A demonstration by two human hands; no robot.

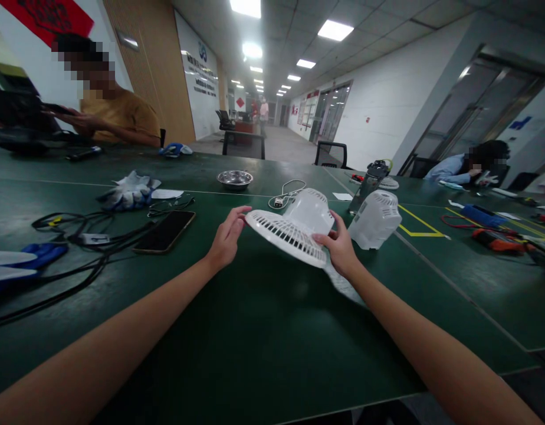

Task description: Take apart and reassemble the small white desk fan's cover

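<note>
A white fan head with a round slotted grille is held above the green table, tilted so its left rim sits higher than its right. My right hand grips it at the right, thumb on the grille side and fingers around the motor housing. At the left rim, my left hand has its thumb and fingertips closed on the edge. Just right of my right hand stands a white vented plastic housing. Behind the fan lies a white cable with a plug. A grey-white sheet shows partly under my right wrist.
To the left lie a phone, black cables and work gloves. A metal bowl stands farther back. A dark bottle rises behind the housing. Tools lie at far right. Two people sit across the table.
</note>
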